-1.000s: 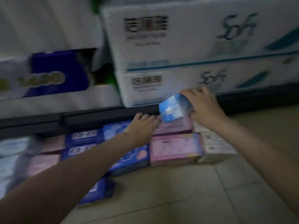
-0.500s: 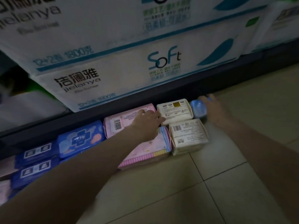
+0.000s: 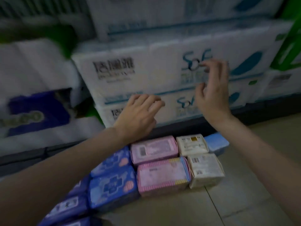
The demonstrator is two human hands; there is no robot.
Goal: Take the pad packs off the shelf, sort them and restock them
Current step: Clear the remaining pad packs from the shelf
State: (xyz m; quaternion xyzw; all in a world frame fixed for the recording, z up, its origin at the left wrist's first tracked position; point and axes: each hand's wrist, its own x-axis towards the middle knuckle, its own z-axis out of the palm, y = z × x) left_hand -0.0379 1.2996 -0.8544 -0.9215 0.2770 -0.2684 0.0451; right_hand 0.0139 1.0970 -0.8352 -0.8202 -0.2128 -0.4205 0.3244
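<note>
The big white plastic-wrapped tissue bundles (image 3: 146,75) fill the dark shelf in front of you. Below them, on the beige tiled floor (image 3: 228,206), the pad packs lie in rows: dark blue packs (image 3: 112,188), pink packs (image 3: 162,175), cream packs (image 3: 205,170) and one light blue pack (image 3: 216,142). Your left hand (image 3: 138,118) and your right hand (image 3: 211,95) hang before the bundles, above the packs, fingers loosely spread, holding nothing.

Dim, bluish light; motion blur smears the shelf, perhaps worst at the upper edges.
</note>
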